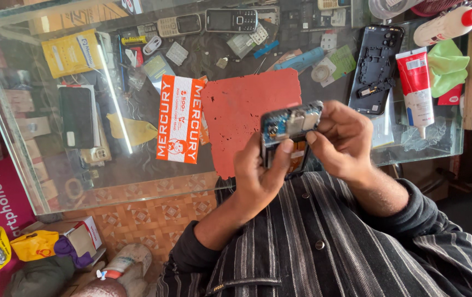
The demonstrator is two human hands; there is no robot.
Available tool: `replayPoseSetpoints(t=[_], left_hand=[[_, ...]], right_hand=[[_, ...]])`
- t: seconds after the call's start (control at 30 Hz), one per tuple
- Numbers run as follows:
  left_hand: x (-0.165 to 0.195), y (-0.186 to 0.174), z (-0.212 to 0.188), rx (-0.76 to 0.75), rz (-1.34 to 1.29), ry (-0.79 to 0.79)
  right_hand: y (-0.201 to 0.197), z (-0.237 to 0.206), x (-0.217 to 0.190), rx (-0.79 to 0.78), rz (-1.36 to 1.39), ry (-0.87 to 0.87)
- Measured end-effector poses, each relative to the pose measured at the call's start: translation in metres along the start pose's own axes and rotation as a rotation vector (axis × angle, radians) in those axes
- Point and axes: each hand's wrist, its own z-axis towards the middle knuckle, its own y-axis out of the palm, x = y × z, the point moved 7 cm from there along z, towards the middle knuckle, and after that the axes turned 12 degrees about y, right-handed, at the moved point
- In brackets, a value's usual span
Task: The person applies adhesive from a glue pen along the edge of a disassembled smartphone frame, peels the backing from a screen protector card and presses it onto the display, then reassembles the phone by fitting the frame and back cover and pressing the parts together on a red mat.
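head view: worn on the head, looking steeply down
faces: glass counter (137,181), own chest near
range: close

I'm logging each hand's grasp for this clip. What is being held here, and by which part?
An opened phone, its inner boards showing. The left hand cradles its lower body, thumb on the face; the right hand pinches its upper end, by the right edge.
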Motion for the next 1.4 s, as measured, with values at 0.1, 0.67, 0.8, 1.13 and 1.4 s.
replayPoseSetpoints(t=[0.1, 0.67, 0.8, 1.13, 1.4], left_hand=[[-0.011, -0.003, 0.007, 0.077, -0.239, 0.061], [-0.033, -0.005, 0.042, -0.078, -1.165, 0.070], [-0.030, -0.008, 0.057, -0.113, -1.152, 0.293], [-0.063, -0.027, 0.063, 0.060, -1.143, 0.140], [-0.059, -0.017, 0.059, 0.045, -0.824, -0.021]], right_hand=[[0.017, 0.018, -0.021, -0.247, 0.473, 0.047], [0.052, -0.005, -0.041, -0.065, -1.139, -0.839], [0.050, -0.006, -0.032, -0.026, -0.646, -0.792], [0.038, 0.007, -0.030, -0.288, -0.258, -0.360], [0.019, 0.025, 0.011, -0.127, -0.016, 0.153]])
